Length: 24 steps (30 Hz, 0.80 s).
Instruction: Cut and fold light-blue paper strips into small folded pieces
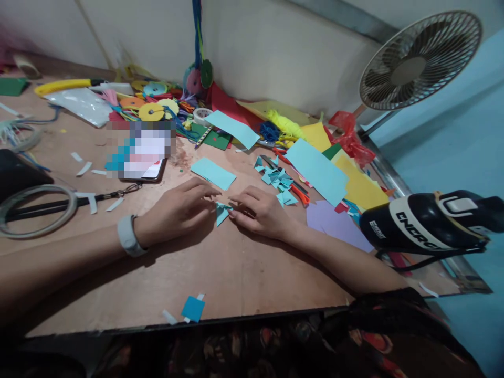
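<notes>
At the middle of the table, a small light-blue piece of folded paper (222, 216) is between my two hands, with its pointed end towards me. My left hand (186, 209), with a grey band at the wrist, holds it from the left with bent fingers. From the right, my right hand (262, 212) pinches its edge between thumb and fingers. Just beyond lies a flat light-blue paper strip (213, 173). Several folded light-blue paper pieces (277, 179) are heaped to the right, beside orange-handled scissors (300, 195).
A black bottle (419, 223) lies tilted at the right, near purple paper (334, 224). A phone (145, 163) rests left of centre, and a tape roll (37, 211) at far left. Coloured paper and yarn crowd the back. A fan (419, 63) stands at back right.
</notes>
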Available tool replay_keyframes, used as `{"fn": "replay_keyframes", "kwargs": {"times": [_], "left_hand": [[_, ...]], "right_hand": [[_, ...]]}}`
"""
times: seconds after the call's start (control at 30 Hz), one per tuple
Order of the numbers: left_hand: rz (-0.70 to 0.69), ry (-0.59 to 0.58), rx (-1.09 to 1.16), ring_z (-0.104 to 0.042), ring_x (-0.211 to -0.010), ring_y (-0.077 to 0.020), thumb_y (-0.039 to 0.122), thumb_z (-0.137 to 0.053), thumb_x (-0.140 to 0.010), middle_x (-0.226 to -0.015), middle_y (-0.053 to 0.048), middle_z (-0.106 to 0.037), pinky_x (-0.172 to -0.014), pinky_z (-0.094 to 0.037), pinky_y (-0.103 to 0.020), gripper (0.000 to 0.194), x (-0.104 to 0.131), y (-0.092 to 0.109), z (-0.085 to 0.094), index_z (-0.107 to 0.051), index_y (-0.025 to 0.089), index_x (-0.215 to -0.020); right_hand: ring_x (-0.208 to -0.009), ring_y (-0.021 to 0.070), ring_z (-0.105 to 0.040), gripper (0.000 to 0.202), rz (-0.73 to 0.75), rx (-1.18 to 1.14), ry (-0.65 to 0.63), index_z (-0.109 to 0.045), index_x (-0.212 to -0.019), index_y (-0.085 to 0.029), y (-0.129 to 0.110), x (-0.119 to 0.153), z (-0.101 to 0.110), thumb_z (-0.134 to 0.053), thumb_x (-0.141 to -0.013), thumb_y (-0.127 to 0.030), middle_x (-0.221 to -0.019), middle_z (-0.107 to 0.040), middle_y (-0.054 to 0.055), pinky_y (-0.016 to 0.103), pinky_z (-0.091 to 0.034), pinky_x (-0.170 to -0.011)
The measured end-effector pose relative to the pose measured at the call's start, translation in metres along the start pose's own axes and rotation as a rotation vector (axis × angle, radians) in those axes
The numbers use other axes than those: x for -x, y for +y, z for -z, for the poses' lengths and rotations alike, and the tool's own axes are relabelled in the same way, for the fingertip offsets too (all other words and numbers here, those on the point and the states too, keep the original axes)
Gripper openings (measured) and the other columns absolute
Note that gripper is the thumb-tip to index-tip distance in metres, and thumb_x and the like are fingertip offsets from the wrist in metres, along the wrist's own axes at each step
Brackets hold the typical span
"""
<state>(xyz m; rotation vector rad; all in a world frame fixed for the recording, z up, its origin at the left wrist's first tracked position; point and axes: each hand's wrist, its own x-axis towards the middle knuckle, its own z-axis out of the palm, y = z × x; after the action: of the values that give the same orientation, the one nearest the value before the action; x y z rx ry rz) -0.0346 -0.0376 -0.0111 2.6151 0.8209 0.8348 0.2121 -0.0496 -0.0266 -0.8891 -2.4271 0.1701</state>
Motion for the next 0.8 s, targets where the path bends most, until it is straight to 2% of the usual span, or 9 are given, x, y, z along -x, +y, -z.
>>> {"fn": "replay_keyframes", "kwargs": {"times": [0.1, 0.2, 0.33, 0.4, 0.47, 0.53, 0.6, 0.8], "left_hand": [[0.023, -0.037, -0.017, -0.062, -0.095, -0.0206, 0.023, -0.049, -0.095, -0.102, -0.011, -0.065, -0.081, -0.052, -0.032, 0.021, -0.003, 0.003, 0.002, -0.061, 0.013, -0.108], [0.064, -0.043, -0.021, -0.062, -0.093, -0.0205, 0.027, -0.049, -0.096, -0.101, -0.010, -0.065, -0.080, -0.051, -0.033, 0.022, -0.004, 0.004, 0.002, -0.061, 0.014, -0.108], [0.130, 0.019, 0.008, -0.062, -0.097, -0.0233, 0.030, -0.049, -0.096, -0.106, -0.013, -0.065, -0.084, -0.052, -0.039, 0.026, -0.004, 0.001, 0.002, -0.058, 0.014, -0.113], [0.132, 0.069, 0.076, -0.061, -0.106, -0.0253, 0.028, -0.050, -0.095, -0.118, -0.016, -0.063, -0.090, -0.053, -0.044, 0.032, -0.004, 0.001, 0.002, -0.054, 0.012, -0.122], [0.168, 0.084, 0.221, -0.061, -0.112, -0.0260, 0.030, -0.051, -0.095, -0.129, -0.018, -0.059, -0.091, -0.054, -0.044, 0.041, -0.007, 0.002, 0.002, -0.048, 0.013, -0.132], [0.272, 0.031, 0.400, -0.064, -0.107, -0.0247, 0.036, -0.054, -0.094, -0.126, -0.016, -0.061, -0.084, -0.057, -0.039, 0.041, -0.012, 0.006, 0.001, -0.051, 0.015, -0.130], [0.390, -0.072, 0.499, -0.067, -0.095, -0.0221, 0.042, -0.057, -0.093, -0.108, -0.011, -0.068, -0.078, -0.058, -0.035, 0.032, -0.020, 0.010, -0.001, -0.062, 0.015, -0.110], [0.565, -0.060, 0.907, -0.068, -0.074, -0.0164, 0.042, -0.071, -0.083, -0.083, -0.003, -0.069, -0.066, -0.057, -0.031, 0.031, -0.038, 0.011, -0.009, -0.054, 0.017, -0.091]], "right_hand": [[-0.079, 0.0169, -0.057, 0.022, -0.040, -0.043, -0.003, -0.068, -0.095, -0.013, 0.000, -0.004, -0.005, -0.054, -0.094, -0.030, -0.086, -0.066, 0.009, 0.029, -0.044, -0.071], [-0.077, 0.0156, -0.057, 0.020, -0.129, -0.198, 0.022, -0.067, -0.082, -0.015, 0.001, -0.009, -0.010, -0.054, -0.093, -0.025, -0.080, -0.065, 0.006, 0.029, -0.043, -0.071], [-0.063, 0.0108, -0.053, 0.018, -0.520, -0.686, 0.112, -0.066, -0.079, -0.017, 0.002, -0.015, -0.009, -0.064, -0.085, -0.034, -0.074, -0.062, 0.000, 0.025, -0.041, -0.059], [-0.055, 0.0088, -0.047, 0.022, -0.706, -0.952, 0.099, -0.064, -0.078, -0.018, 0.001, -0.017, -0.007, -0.068, -0.081, -0.040, -0.066, -0.058, -0.002, 0.023, -0.035, -0.051], [-0.049, 0.0072, -0.041, 0.024, -0.822, -1.140, 0.076, -0.064, -0.077, -0.018, 0.000, -0.019, -0.006, -0.072, -0.075, -0.041, -0.059, -0.053, -0.005, 0.022, -0.029, -0.046], [-0.048, 0.0060, -0.039, 0.025, -0.870, -1.230, 0.076, -0.063, -0.075, -0.018, -0.001, -0.021, -0.006, -0.075, -0.071, -0.040, -0.057, -0.051, -0.006, 0.021, -0.026, -0.045], [-0.047, 0.0050, -0.039, 0.025, -0.871, -1.267, 0.086, -0.063, -0.073, -0.018, -0.001, -0.021, -0.005, -0.077, -0.069, -0.038, -0.056, -0.051, -0.006, 0.020, -0.026, -0.045], [-0.045, 0.0051, -0.039, 0.025, -0.856, -1.292, 0.063, -0.062, -0.071, -0.018, 0.003, -0.021, -0.004, -0.076, -0.068, -0.038, -0.054, -0.052, -0.007, 0.019, -0.027, -0.045]]}}
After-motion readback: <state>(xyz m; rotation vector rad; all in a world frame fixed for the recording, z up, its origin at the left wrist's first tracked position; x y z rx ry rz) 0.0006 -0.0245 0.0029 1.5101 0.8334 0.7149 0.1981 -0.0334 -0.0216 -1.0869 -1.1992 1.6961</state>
